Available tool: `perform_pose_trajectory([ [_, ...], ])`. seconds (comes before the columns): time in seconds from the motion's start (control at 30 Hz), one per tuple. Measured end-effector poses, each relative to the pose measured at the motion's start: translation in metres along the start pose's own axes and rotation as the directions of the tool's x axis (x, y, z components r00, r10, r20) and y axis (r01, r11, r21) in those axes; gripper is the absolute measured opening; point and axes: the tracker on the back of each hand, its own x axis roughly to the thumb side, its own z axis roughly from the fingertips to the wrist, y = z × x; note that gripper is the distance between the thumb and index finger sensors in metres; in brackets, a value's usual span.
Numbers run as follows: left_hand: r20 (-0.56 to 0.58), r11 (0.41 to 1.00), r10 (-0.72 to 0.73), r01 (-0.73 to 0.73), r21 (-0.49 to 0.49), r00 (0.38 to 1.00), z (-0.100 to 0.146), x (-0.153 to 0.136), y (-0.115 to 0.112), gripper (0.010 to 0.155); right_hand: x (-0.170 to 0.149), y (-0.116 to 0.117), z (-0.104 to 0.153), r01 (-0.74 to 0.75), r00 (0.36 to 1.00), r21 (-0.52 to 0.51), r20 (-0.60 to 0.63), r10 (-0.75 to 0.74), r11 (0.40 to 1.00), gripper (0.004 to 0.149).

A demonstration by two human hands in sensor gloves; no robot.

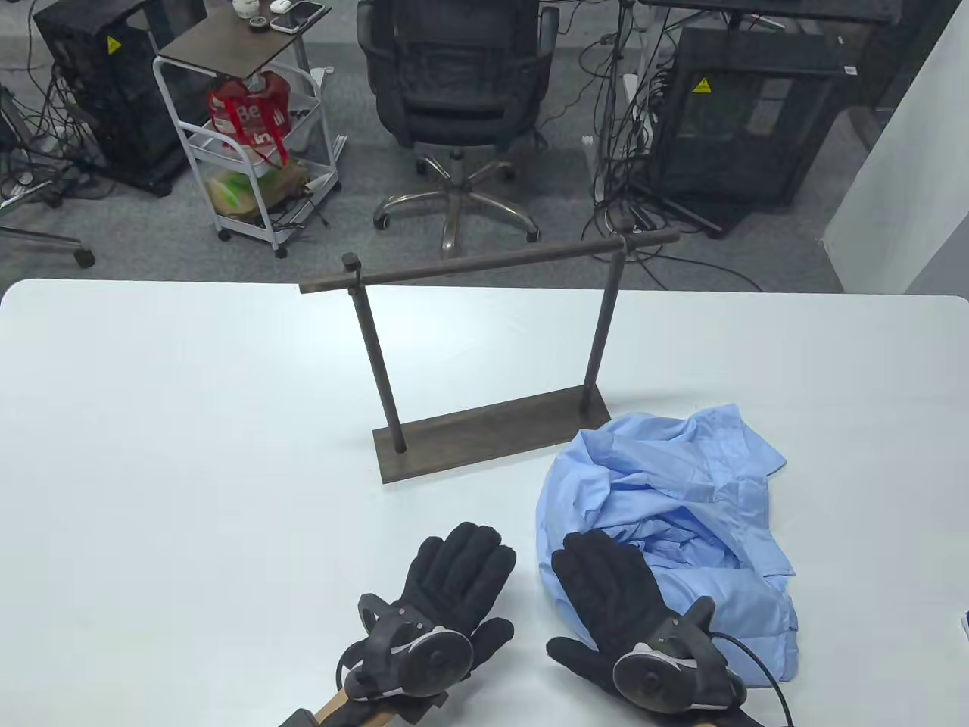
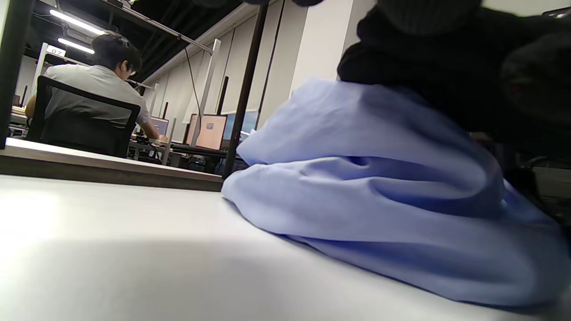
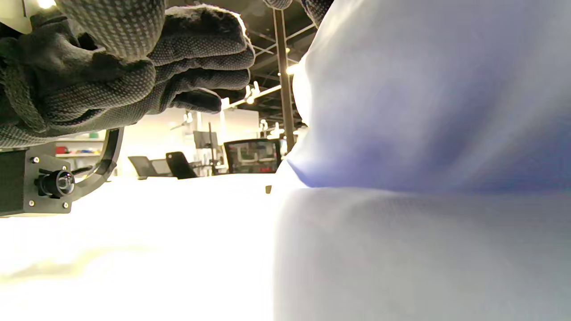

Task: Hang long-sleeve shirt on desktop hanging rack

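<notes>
White bench (image 1: 151, 454) | one crumpled blue shirt (image 1: 681, 515) beside one rack (image 1: 492, 356) | right hand (image 1: 621, 606) flat, fingers spread, resting on shirt's near-left edge | left hand (image 1: 447, 598) flat on bench, just left, holding nothing

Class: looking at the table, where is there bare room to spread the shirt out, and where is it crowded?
Bare white tabletop stretches left of the dark wooden hanging rack and the left hand. A narrower strip lies right of the crumpled light-blue shirt. It is crowded near the right hand, which rests on the shirt beside the rack's base.
</notes>
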Motion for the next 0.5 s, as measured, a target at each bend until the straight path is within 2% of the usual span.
perform_pose_trajectory([
  [0.17,0.002,1.0,0.0,0.0,-0.009,1.0,0.0,0.001,0.0,0.083,0.003,0.001,0.001,-0.036,0.999,-0.027,0.005,0.036,0.999,0.086],
  [0.3,0.019,1.0,-0.003,0.003,-0.028,1.0,-0.001,0.004,-0.003,0.083,0.01,-0.008,0.002,-0.022,1.0,-0.035,0.001,0.022,0.999,0.086],
  [0.5,-0.012,1.0,0.015,-0.015,-0.017,1.0,-0.002,-0.001,-0.001,0.083,0.052,-0.035,0.009,-0.046,0.995,-0.226,0.074,0.064,0.973,0.081],
])
